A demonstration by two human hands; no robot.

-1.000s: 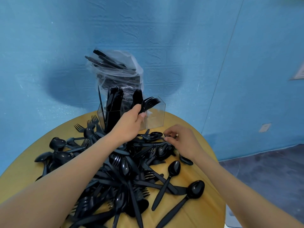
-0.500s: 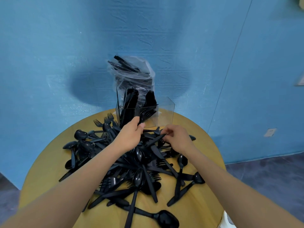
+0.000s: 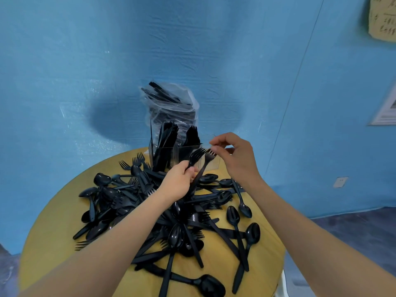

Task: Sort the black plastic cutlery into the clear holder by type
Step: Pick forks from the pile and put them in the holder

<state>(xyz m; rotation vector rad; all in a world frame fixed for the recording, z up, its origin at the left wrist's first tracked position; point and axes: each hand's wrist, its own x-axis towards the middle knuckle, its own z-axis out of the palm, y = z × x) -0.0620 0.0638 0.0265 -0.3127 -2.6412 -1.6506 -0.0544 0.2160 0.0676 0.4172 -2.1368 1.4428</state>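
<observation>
Left hand: the left hand (image 3: pixel 179 182) curls around the handles of a small bunch of forks (image 3: pixel 196 156), tines pointing up and away, just in front of the holder. Bundling them this way likely lets several go in at once.
Right hand: the right hand (image 3: pixel 234 156) pinches the tine end of 1 more fork (image 3: pixel 203 168) between thumb and forefinger, the other fingers loosely bent. Its handle slants down toward the left hand, probably to join the bunch.
Holder: the clear holder (image 3: pixel 211 162) stands at the far edge of the table, divided into compartments. The left one holds upright knives, the middle one forks; the right one looks nearly bare, though the hand hides part of it.
Pile: loose black cutlery (image 3: pixel 171 211), spoons, forks and knives tangled together, covers the middle of the round yellow table (image 3: pixel 49 239).
Bag: a clear plastic bag (image 3: pixel 171 103) with more cutlery sits behind the holder, against the blue wall.
Progress: early, judging by the large unsorted pile.
</observation>
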